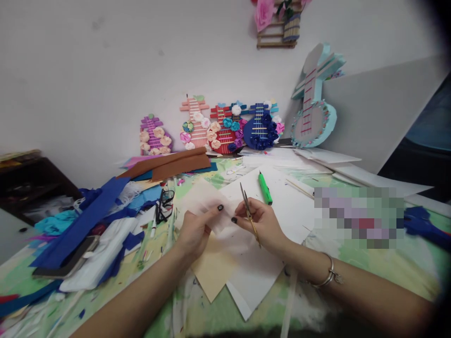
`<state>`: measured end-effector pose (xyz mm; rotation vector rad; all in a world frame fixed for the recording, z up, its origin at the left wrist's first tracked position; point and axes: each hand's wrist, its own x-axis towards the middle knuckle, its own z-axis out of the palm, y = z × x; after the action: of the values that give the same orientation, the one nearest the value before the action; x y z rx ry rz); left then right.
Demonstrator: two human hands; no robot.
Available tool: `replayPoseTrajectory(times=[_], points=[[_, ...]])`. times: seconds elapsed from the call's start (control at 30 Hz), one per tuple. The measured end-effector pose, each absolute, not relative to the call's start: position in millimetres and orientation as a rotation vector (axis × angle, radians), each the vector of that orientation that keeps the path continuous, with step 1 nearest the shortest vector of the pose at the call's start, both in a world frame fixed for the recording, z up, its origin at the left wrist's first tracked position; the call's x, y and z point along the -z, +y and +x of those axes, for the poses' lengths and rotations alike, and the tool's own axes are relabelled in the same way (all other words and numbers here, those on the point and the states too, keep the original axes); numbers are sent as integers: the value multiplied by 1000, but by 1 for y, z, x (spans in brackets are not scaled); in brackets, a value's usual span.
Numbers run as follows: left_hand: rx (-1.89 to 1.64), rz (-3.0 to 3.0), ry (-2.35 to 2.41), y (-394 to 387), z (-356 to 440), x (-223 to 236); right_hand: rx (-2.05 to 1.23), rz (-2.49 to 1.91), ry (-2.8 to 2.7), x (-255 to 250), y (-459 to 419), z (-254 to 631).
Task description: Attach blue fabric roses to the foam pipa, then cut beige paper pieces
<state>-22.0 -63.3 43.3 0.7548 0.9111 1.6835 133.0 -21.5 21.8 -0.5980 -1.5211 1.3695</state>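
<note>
Between the thumb and fingers of my left hand (196,231) is a thin, see-through pale sheet of paper (199,199), slightly blurred. My right hand (266,226) holds a pair of scissors (251,217) with gold-coloured handles, their blades pointing up and away. Its thumb and forefinger come together close to the sheet's right edge; whether they pinch it I cannot tell. Below both hands lie a cream-coloured piece of paper (211,272) and large white sheets (259,286). A green utility knife (265,188) rests on the white sheet just beyond the scissors.
Blue paper strips (84,220), a phone (66,260) and black-framed glasses (165,205) crowd the left. Brown paper (169,164) lies at the back, before several decorated paper guitars (260,126). A larger pale-blue guitar (312,108) leans right. Blue-handled scissors (423,225) lie far right.
</note>
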Motion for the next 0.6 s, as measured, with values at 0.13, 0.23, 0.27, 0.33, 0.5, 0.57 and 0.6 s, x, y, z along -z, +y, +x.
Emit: replayPoseTrajectory(times=[0.13,0.23,0.27,0.33,0.5,0.57,0.6], points=[[-1711,802,956,-63,-27,-49,-1396,-647,-1580,-25,-23,136],[-1724,777,966,-61,-31,-55,-1470,-638,-1586,-28,-22,137],[-1718,764,963,-60,-32,-56,-1513,-643,-1589,-29,-22,137],[-1710,744,960,-59,-32,-59,-1618,-662,-1591,-29,-21,137],[-1686,710,982,-54,-32,-59,-1808,-675,-1520,-26,-20,135],[-1640,700,1013,-52,-32,-57,-1809,-697,-1466,-23,-19,134],[-1617,697,1038,-50,-32,-57,-1803,-722,-1433,-22,-18,133]])
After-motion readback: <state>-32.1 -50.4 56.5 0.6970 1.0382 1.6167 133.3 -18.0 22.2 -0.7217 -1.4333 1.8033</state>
